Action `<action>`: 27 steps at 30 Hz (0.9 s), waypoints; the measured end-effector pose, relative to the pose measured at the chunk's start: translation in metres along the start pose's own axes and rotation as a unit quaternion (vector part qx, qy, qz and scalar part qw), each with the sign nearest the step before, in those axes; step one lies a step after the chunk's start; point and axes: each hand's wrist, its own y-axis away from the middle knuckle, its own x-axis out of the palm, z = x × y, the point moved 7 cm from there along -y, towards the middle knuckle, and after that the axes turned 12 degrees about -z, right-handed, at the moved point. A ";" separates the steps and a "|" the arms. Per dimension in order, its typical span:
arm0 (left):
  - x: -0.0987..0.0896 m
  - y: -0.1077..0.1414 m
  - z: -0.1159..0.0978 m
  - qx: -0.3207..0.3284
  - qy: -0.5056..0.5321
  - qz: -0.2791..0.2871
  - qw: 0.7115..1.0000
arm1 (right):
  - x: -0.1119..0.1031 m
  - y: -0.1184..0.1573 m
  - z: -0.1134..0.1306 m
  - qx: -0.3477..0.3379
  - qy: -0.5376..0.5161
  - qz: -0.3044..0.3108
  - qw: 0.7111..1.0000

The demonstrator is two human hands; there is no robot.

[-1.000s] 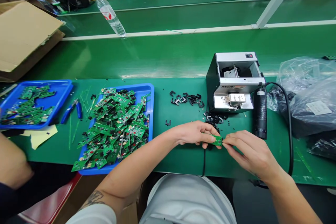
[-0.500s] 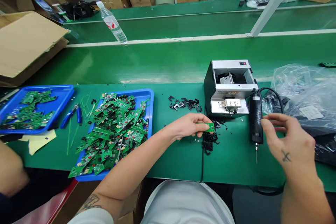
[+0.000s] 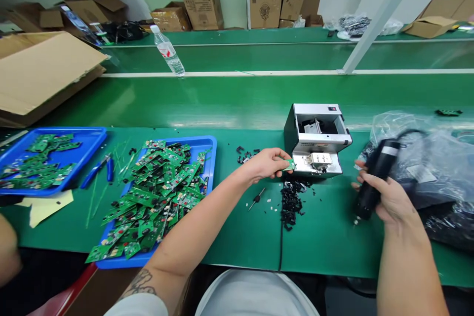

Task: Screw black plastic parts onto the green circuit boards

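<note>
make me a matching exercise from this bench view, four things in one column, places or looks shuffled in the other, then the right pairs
Column one
1. black power driver
2. single green board
3. blue-handled tool
4. water bottle

Column two
A. between two blue trays
B. in the right hand
C. clear and white-capped
D. in the left hand

Pairs: 1-B, 2-D, 3-A, 4-C

Found directly on green bench (image 3: 237, 244): left tray (image 3: 89, 150), right tray (image 3: 212, 158), pliers (image 3: 110, 170), paper (image 3: 52, 210), black parts (image 3: 291, 202), machine (image 3: 318, 137), bag (image 3: 392, 126).
</note>
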 end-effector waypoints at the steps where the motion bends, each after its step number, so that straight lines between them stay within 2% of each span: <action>1: 0.001 0.000 -0.001 -0.004 0.005 0.000 1.000 | -0.002 0.003 0.009 -0.009 -0.059 0.015 0.998; 4: 0.004 0.002 -0.005 -0.017 0.010 0.003 1.000 | -0.011 0.011 0.043 -0.051 -0.178 0.037 0.982; 8: 0.006 0.004 -0.007 -0.019 -0.008 -0.004 1.000 | -0.013 0.018 0.090 -0.101 -0.256 0.037 0.961; 13: 0.004 0.004 -0.006 0.007 -0.021 -0.016 1.000 | 0.014 0.034 0.155 -0.185 -0.316 0.082 0.927; 16: 0.004 0.004 -0.006 0.015 -0.028 -0.018 0.999 | 0.034 0.047 0.185 -0.224 -0.308 0.089 0.920; 19: 0.004 0.004 -0.008 0.016 -0.034 -0.022 0.999 | 0.053 0.054 0.199 -0.247 -0.280 0.104 0.922; 22: 0.005 0.004 -0.009 0.027 -0.037 -0.025 0.999 | 0.064 0.053 0.199 -0.249 -0.267 0.113 0.924; 27: 0.006 0.002 -0.007 0.043 -0.033 -0.028 0.998 | 0.073 0.048 0.191 -0.202 -0.290 0.123 0.927</action>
